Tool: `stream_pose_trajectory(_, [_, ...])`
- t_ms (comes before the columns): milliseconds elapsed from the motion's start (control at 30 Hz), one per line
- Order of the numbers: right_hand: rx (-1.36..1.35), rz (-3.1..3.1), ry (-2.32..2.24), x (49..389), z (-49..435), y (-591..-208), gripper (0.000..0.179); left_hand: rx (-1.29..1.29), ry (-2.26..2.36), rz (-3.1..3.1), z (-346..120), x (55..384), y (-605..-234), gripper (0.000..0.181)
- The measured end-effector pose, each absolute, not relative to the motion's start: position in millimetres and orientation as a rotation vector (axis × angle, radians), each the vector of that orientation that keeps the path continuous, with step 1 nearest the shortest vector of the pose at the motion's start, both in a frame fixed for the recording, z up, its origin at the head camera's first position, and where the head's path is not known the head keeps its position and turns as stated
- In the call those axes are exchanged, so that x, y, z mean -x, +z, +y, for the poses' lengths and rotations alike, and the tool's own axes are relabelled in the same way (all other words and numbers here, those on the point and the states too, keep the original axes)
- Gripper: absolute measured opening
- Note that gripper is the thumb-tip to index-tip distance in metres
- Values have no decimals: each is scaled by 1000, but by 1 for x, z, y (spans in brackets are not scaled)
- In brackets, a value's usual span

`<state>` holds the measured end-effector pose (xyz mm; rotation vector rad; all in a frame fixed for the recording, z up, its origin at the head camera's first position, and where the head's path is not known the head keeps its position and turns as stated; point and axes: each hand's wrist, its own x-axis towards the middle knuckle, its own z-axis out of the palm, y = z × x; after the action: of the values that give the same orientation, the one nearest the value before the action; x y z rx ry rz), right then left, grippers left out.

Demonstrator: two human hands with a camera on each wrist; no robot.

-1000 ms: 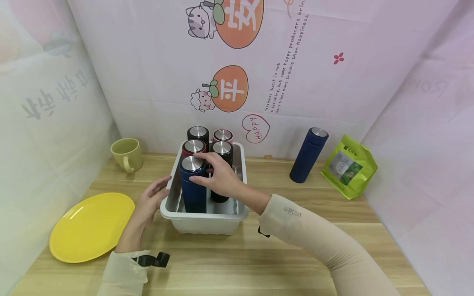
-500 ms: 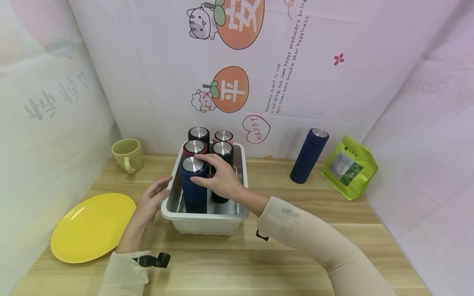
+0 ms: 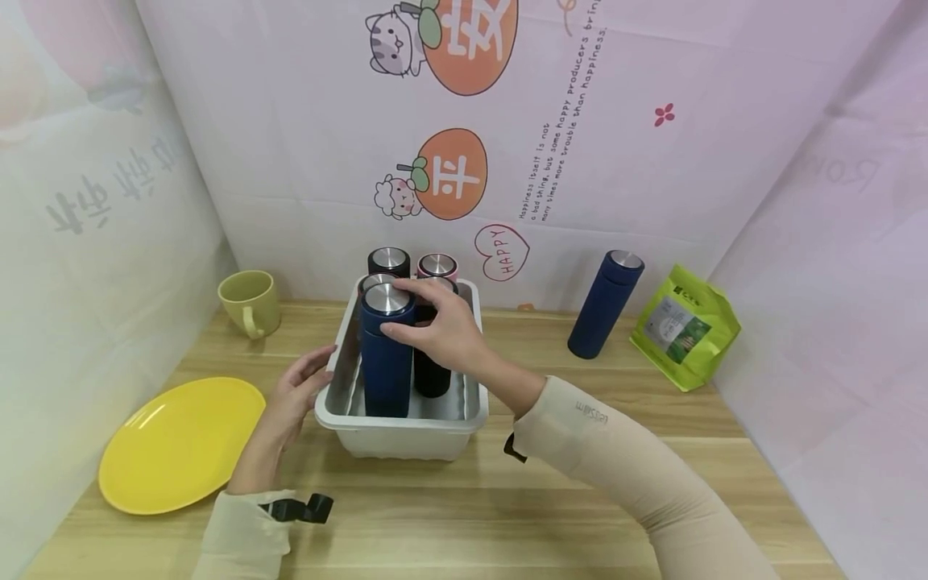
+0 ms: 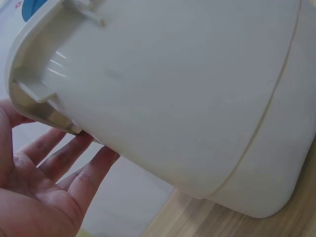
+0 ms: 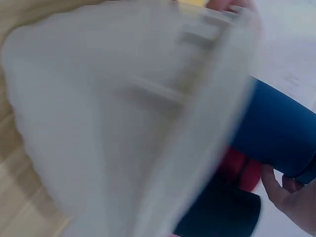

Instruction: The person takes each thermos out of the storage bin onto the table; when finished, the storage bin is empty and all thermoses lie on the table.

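Observation:
My right hand (image 3: 448,326) grips a dark blue thermos (image 3: 387,366) near its silver-topped lid, thumb in front and fingers behind. The thermos is raised a little within a white plastic bin (image 3: 402,439); its lower end is partly behind the rim. Other thermoses stand behind it: a black one (image 3: 432,379), another black one (image 3: 388,259), a pink one (image 3: 437,266) and a red one, mostly hidden. At the bin's left side, my left hand (image 3: 290,403) touches the wall below the rim with extended fingers (image 4: 91,177), as the left wrist view shows.
A yellow plate (image 3: 181,447) lies at the left, with a green mug (image 3: 250,302) behind it. Toward the back right stand another blue thermos (image 3: 605,306) and a bright green pouch (image 3: 685,326). White printed sheets (image 3: 616,161) enclose the wooden table (image 3: 580,515).
Over the last half second my right hand has lifted the blue thermos and shifted it slightly right, covering more of the red one. My left hand stays against the bin.

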<state>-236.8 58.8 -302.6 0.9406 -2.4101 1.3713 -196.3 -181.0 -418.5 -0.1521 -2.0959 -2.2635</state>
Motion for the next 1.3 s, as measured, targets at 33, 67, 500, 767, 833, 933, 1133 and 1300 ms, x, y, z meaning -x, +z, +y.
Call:
stream_pose_trajectory(33, [-939, -2391, 1383, 237, 60, -299, 55, 153, -2263, -2094, -181, 196, -418, 48])
stream_pose_trajectory(67, [-947, -2366, 1407, 237, 61, -295, 54, 156, -2264, -2090, -181, 196, -418, 48])
stream_pose_trajectory(500, [-912, -2174, 1649, 227, 88, -228, 50, 170, -2261, -2067, -181, 195, -420, 49])
stream_pose_trajectory(767, [-772, -2206, 1772, 221, 114, -189, 51, 169, -2276, -2053, -180, 193, -416, 49])
stream_pose_trajectory(833, [-742, -2195, 1814, 220, 123, -181, 51, 171, -2272, -2060, -180, 193, -417, 49])
stream_pose_trajectory(933, [-708, -2173, 1830, 219, 137, -171, 50, 173, -2269, -2070, -180, 194, -417, 49])
stream_pose_trajectory(1133, [-590, -2113, 1829, 223, 165, -165, 50, 195, -2271, -2068, -180, 194, -417, 49])
stream_pose_trajectory(1300, [-385, -2181, 1686, 234, 186, -170, 54, 200, -2278, -2054, -180, 195, -419, 49])
